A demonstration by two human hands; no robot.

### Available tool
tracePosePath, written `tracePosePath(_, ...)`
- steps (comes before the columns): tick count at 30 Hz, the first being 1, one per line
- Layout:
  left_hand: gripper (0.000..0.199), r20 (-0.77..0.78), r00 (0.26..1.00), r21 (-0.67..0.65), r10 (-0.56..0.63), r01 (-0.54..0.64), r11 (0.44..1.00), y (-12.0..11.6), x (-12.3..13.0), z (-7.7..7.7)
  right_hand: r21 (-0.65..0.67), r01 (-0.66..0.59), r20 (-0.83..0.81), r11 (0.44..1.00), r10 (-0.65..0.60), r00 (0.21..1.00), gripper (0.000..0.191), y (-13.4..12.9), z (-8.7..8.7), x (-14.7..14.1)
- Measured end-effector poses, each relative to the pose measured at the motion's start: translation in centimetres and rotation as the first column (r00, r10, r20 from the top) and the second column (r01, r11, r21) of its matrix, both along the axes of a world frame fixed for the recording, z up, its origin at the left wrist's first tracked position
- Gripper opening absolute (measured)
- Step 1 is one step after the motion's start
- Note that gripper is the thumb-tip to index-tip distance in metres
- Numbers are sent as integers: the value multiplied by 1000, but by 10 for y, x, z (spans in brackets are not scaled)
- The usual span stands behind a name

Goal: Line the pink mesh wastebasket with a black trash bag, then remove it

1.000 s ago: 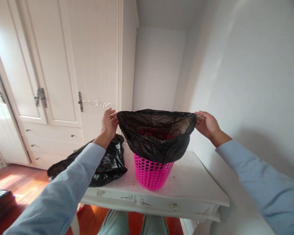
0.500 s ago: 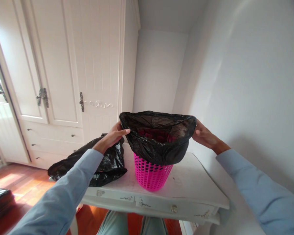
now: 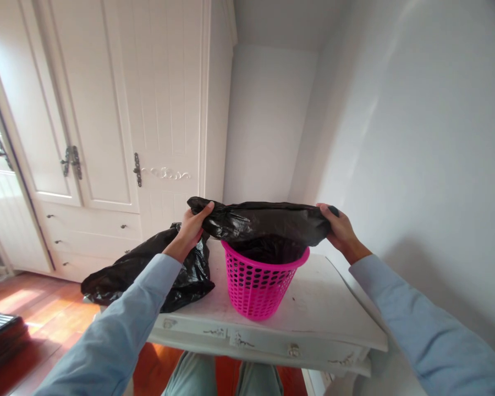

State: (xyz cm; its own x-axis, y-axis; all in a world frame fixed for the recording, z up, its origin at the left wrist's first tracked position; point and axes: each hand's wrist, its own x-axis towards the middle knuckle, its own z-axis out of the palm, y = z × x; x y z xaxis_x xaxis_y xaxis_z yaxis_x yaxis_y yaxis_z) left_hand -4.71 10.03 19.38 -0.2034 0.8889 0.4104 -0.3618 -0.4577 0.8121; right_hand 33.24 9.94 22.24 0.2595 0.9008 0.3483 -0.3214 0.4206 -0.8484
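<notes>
A pink perforated plastic basket point(image 3: 260, 289) stands upright on the white table. Above it, a black garbage bag point(image 3: 268, 220) is stretched taut between my two hands, its lower part hanging down inside the basket. My left hand point(image 3: 193, 226) grips the bag's left end, thumb on top. The right end is pinched in my right hand point(image 3: 341, 226), with a bit of black plastic poking out past the fingers. The basket's front rim shows uncovered; the far rim is hidden behind the bag.
Another black plastic bag point(image 3: 148, 275) lies crumpled on the left of the white table point(image 3: 325, 308), partly behind my left forearm. A white wardrobe point(image 3: 169, 110) stands behind at the left. The wall point(image 3: 429, 165) rises close on the right. A dark box-like object point(image 3: 2, 341) is on the floor.
The front of the garbage bag has come up off the basket's outside, baring the front rim. Its open mouth is now drawn together into a flat band between my hands.
</notes>
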Motion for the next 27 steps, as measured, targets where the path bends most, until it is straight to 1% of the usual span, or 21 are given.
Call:
tracePosePath(2,53,41,999,-28,-7,8,1000,-1,-1,-8,-34,30,-14,999,-31,999,53,0,-10,3)
tracePosePath(4,54,76,997,-48,-7,11,999,-1,-2,-18,-60,29,-14,998,-30,999,53,-1,-19,5)
tracePosePath(6,54,123,992,-62,20,-12,998,2,-2,-27,-77,33,-25,996,-35,999,54,-2,-27,6)
tracePosePath(8,54,170,984,-72,58,-46,996,5,-2,-33,-90,37,-44,995,-41,998,59,-3,-31,7)
tracePosePath(10,55,214,974,-72,78,-64,995,8,-4,-35,-101,34,-58,994,-40,998,63,-5,-32,8)
tracePosePath(11,56,238,969,-57,62,-49,997,8,-6,-34,-104,27,-58,994,-33,998,64,-6,-32,9)
tracePosePath(12,57,262,965,-33,19,-11,999,8,-7,-33,-102,13,-54,995,-19,998,64,-7,-32,10)
tracePosePath(14,60,297,948,40,-111,104,994,3,-9,-30,-83,-42,-32,996,40,999,62,-11,-32,12)
tracePosePath(15,58,293,940,80,-172,155,985,-1,-11,-28,-68,-79,-15,995,78,997,61,-12,-33,13)
tracePosePath(17,47,234,944,140,-234,206,969,-8,-13,-26,-37,-149,20,988,150,989,57,-15,-37,16)
tracePosePath(19,37,133,962,167,-237,214,962,-15,-14,-25,-9,-193,40,981,193,980,54,-17,-45,20)
tracePosePath(20,35,77,968,169,-237,222,960,-16,-15,-25,2,-202,43,979,202,979,54,-17,-49,22)
tracePosePath(23,37,-55,973,138,-226,232,963,-16,-17,-25,20,-215,58,976,214,975,54,-16,-66,28)
tracePosePath(25,40,-98,972,95,-212,221,971,-12,-18,-26,24,-251,75,968,249,966,56,-15,-75,31)
tracePosePath(27,45,-122,968,36,-217,223,974,-9,-18,-26,40,-303,88,952,299,950,58,-16,-79,30)
